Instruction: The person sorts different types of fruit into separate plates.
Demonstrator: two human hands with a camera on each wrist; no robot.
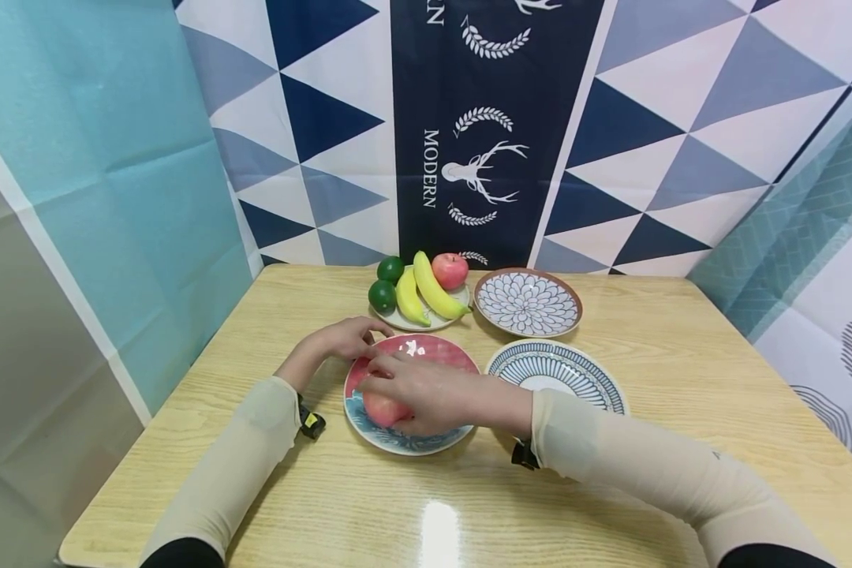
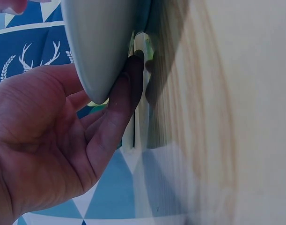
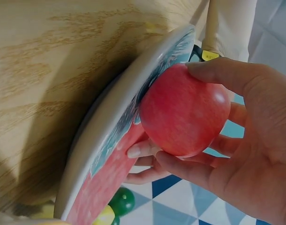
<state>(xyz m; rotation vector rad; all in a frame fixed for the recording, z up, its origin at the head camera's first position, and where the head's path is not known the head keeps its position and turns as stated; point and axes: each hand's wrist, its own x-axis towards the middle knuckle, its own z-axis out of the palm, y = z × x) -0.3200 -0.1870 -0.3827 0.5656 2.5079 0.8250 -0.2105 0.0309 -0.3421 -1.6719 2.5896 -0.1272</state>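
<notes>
A red-and-blue plate (image 1: 440,351) lies near the middle of the table, with my left hand (image 1: 346,338) at its far left rim. In the left wrist view, the left hand (image 2: 54,136) pinches the plate's edge (image 2: 103,51), its fingers reaching beneath the plate's pale underside. My right hand (image 1: 436,392) holds a red apple (image 1: 383,409) low over the plate's front left part. From the right wrist view, thumb and fingers wrap the apple (image 3: 182,112), which overlaps the plate's blue part. The right hand's palm (image 3: 255,154) faces the apple.
Behind stands a plate with two bananas (image 1: 431,292), another apple (image 1: 450,270) and two dark green fruits (image 1: 382,296). To the right are a brown-rimmed petal-patterned plate (image 1: 528,304) and a blue-and-white plate (image 1: 561,367), partly covered by the right forearm. A patterned cloth (image 1: 326,118) hangs behind the table.
</notes>
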